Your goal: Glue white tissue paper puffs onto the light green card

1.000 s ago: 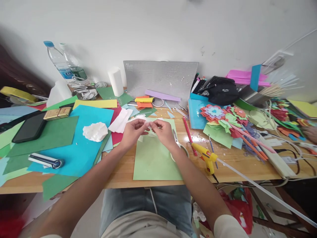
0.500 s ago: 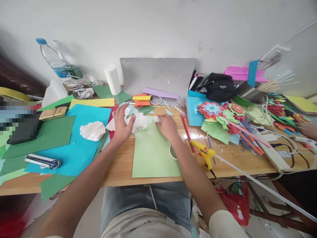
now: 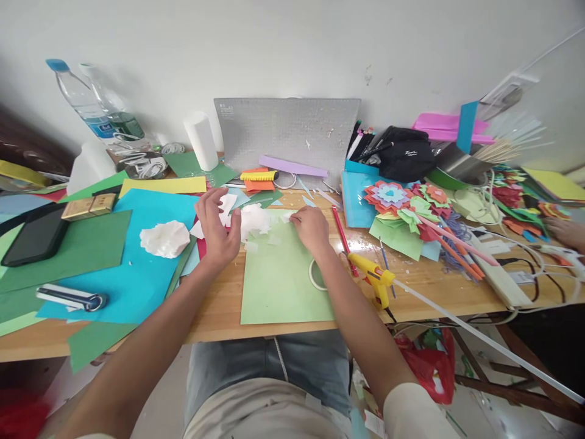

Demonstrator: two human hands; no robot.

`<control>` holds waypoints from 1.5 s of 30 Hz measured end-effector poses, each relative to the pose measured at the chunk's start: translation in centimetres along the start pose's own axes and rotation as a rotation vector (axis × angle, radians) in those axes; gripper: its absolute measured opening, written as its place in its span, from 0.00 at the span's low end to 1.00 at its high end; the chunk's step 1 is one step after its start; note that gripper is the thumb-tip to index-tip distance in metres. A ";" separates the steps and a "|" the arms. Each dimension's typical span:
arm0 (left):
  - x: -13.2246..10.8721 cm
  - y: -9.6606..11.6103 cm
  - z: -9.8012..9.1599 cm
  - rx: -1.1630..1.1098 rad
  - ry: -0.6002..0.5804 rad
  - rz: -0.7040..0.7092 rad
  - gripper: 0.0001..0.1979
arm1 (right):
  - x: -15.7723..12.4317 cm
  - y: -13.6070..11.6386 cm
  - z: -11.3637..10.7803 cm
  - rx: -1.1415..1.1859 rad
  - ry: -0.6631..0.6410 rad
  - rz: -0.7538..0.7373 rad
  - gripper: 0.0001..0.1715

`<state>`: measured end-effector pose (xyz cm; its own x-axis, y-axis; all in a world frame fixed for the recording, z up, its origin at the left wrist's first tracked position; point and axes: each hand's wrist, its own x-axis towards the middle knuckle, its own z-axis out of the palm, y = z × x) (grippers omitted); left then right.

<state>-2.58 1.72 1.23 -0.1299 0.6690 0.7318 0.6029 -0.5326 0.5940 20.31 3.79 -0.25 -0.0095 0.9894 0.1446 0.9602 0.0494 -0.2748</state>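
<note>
My left hand [image 3: 220,231] hovers with fingers apart beside a loose pile of white paper scraps [image 3: 254,219], holding nothing. Thumb and fingertips pinched together, my right hand [image 3: 311,228] grips a small white paper scrap [image 3: 287,216] at the far part of a light green sheet [image 3: 283,292]. A few pale scraps lie on that sheet's far end. Under my right forearm, a roll of tape [image 3: 314,277] is partly hidden. A crumpled white paper piece [image 3: 164,239] rests on the blue sheet [image 3: 137,286] at left.
Right of my forearm lie a yellow glue gun [image 3: 375,275], a red pencil-like stick [image 3: 342,235] and paper flowers [image 3: 388,198]. A grey cutting mat [image 3: 287,131] leans on the wall. At left are a stapler [image 3: 73,297] and bottles [image 3: 86,110]. Another person's hand [image 3: 567,231] shows far right.
The view has shifted slightly. My right hand's fingers have closed into a tighter pinch on the white scrap. My left hand stays spread near the pile.
</note>
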 end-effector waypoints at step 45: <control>-1.5 1.3 0.7 -0.095 -0.222 0.013 0.10 | -0.5 -0.6 -0.9 0.133 0.173 0.086 0.18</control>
<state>-1.09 0.43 0.67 0.0598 0.7534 0.6548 0.5253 -0.5816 0.6211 19.98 3.15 0.70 0.1299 0.9533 0.2728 0.9101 -0.0054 -0.4144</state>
